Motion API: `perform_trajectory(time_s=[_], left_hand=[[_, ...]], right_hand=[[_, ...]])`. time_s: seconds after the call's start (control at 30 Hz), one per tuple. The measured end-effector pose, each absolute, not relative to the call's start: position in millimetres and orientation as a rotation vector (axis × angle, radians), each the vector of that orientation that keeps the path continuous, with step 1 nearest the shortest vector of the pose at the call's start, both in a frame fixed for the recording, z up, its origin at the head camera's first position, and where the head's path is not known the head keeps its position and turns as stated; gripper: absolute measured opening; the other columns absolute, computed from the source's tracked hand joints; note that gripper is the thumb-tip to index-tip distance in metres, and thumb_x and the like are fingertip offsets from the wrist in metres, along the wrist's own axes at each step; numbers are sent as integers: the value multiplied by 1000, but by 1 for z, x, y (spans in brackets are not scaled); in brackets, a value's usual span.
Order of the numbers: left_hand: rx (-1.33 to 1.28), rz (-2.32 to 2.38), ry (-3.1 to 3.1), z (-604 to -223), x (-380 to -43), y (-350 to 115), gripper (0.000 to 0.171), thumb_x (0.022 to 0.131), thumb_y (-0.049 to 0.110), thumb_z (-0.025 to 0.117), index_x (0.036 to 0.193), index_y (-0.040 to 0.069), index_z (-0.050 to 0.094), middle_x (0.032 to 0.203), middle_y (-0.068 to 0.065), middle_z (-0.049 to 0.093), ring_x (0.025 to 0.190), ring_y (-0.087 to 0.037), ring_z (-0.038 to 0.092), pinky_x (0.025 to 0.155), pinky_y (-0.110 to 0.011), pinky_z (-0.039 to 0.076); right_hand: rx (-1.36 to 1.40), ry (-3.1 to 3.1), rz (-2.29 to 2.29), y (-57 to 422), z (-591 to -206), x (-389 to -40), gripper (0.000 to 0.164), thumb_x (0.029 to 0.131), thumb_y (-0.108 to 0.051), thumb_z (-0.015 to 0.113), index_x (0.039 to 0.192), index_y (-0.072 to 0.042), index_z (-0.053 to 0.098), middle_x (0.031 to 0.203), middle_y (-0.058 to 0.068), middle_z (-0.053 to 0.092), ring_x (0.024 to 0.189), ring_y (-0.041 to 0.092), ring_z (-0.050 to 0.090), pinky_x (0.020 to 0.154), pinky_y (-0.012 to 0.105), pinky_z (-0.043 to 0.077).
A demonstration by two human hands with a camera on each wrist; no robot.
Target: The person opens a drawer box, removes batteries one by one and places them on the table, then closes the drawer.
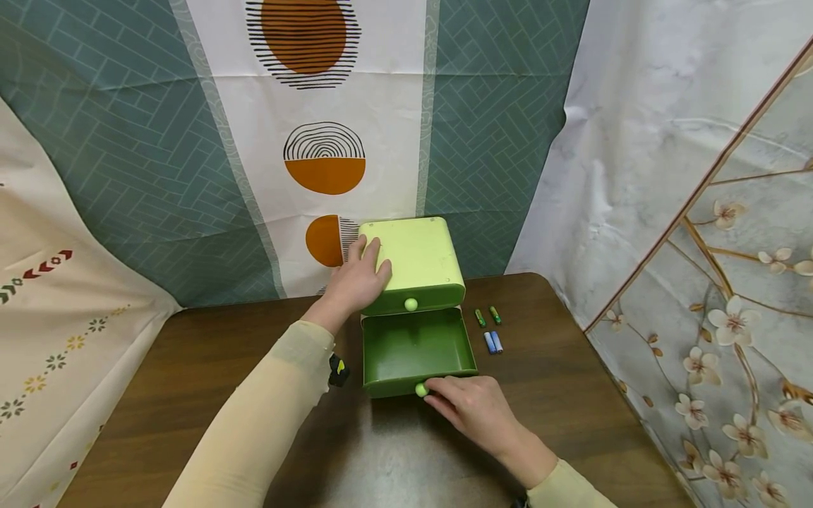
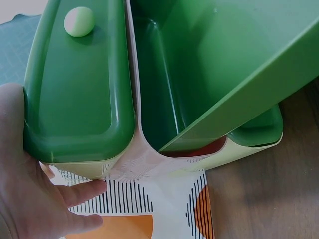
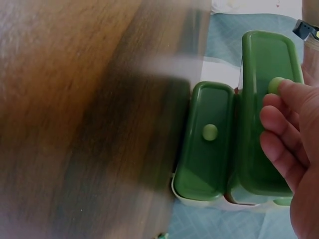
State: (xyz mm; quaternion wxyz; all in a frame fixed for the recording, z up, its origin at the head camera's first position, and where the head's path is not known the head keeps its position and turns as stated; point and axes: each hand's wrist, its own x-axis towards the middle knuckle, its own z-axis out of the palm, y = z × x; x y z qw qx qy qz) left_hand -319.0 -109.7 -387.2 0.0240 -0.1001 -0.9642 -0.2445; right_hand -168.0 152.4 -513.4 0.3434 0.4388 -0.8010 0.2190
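Observation:
A small drawer cabinet (image 1: 413, 250) with a pale yellow-green top and green drawers stands on the table. Its middle drawer (image 1: 416, 346) is pulled out, the green inside showing. My right hand (image 1: 473, 413) pinches this drawer's round light-green knob (image 1: 422, 389) between thumb and fingers. Below it, in the right wrist view, the bottom drawer (image 3: 204, 164) is closed. The top drawer (image 2: 79, 99) is closed too, with its own knob (image 2: 79, 22). My left hand (image 1: 360, 279) rests on the cabinet's upper left edge, fingers extended; in the left wrist view it lies against its side.
Right of the cabinet, two green batteries (image 1: 480, 318) and two blue batteries (image 1: 489, 343) lie on the brown wooden table (image 1: 571, 395). A patterned cloth (image 1: 356, 99) hangs behind the cabinet, and a floral cloth (image 1: 718, 339) hangs along the right side.

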Motion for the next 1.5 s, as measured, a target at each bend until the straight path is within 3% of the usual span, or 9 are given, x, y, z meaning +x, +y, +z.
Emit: perform_trajectory(time_s=[0.27, 0.43, 0.57, 0.63, 0.7, 0.83, 1.03, 1.2, 1.5], left_hand=[[-313, -758, -2984, -387, -319, -109, 73, 116, 53, 28, 179, 19, 17, 184, -13, 5, 146, -47, 53, 126, -70, 25], [-311, -752, -2982, -387, -319, -109, 74, 116, 54, 28, 179, 18, 18, 184, -13, 6, 145, -47, 54, 125, -70, 26], [-313, -747, -2984, -386, -319, -109, 74, 116, 54, 28, 179, 18, 17, 184, -13, 5, 144, -47, 55, 125, -70, 27], [-312, -748, -2983, -386, -319, -109, 74, 116, 54, 28, 179, 18, 17, 184, -13, 5, 144, -47, 55, 125, -70, 27], [-310, -750, -2981, -386, -319, -109, 74, 116, 54, 28, 179, 18, 18, 183, -13, 6, 144, -47, 55, 125, -70, 27], [-312, -751, -2980, -386, -318, -110, 74, 116, 54, 28, 179, 18, 18, 183, -13, 6, 146, -47, 53, 125, -70, 27], [-316, -759, -2983, -387, -318, -111, 74, 116, 55, 28, 179, 18, 17, 184, -13, 5, 148, -46, 51, 125, -69, 27], [-321, -755, -2983, -387, -319, -111, 74, 116, 54, 28, 180, 18, 17, 184, -13, 5, 148, -46, 52, 125, -70, 27], [-318, -743, -2982, -387, -319, -111, 74, 115, 55, 27, 179, 18, 18, 184, -13, 5, 147, -46, 52, 125, -69, 28]], right_hand=[[1107, -2072, 571, 150, -516, -169, 33, 116, -39, 59, 107, -15, 80, 93, -10, 80, 75, 4, 76, 60, 25, 59], [1109, -2081, 581, 150, -516, -169, 13, 105, -27, 81, 107, -15, 80, 95, -10, 81, 77, 3, 77, 60, 25, 59], [1110, -2087, 593, 150, -515, -169, 19, 93, -20, 92, 108, -15, 80, 96, -9, 81, 78, 4, 77, 61, 25, 60], [1104, -2086, 600, 149, -515, -169, 13, 102, -25, 84, 108, -15, 81, 96, -10, 81, 78, 4, 77, 61, 25, 60], [1097, -2082, 607, 148, -514, -169, 19, 110, -32, 73, 107, -15, 81, 97, -10, 81, 78, 4, 77, 61, 24, 60], [1080, -2080, 604, 146, -515, -170, 27, 113, -37, 66, 107, -15, 81, 96, -10, 81, 77, 5, 77, 60, 24, 59], [1049, -2105, 594, 144, -515, -174, 13, 104, -29, 81, 108, -17, 80, 95, -10, 81, 75, 5, 76, 57, 24, 57], [1034, -2120, 586, 141, -513, -179, 22, 90, -19, 93, 108, -17, 81, 94, -10, 81, 72, 5, 75, 55, 23, 55], [1011, -2141, 582, 139, -509, -192, 27, 86, -17, 97, 107, -17, 80, 99, -10, 81, 75, 6, 76, 54, 24, 54]])
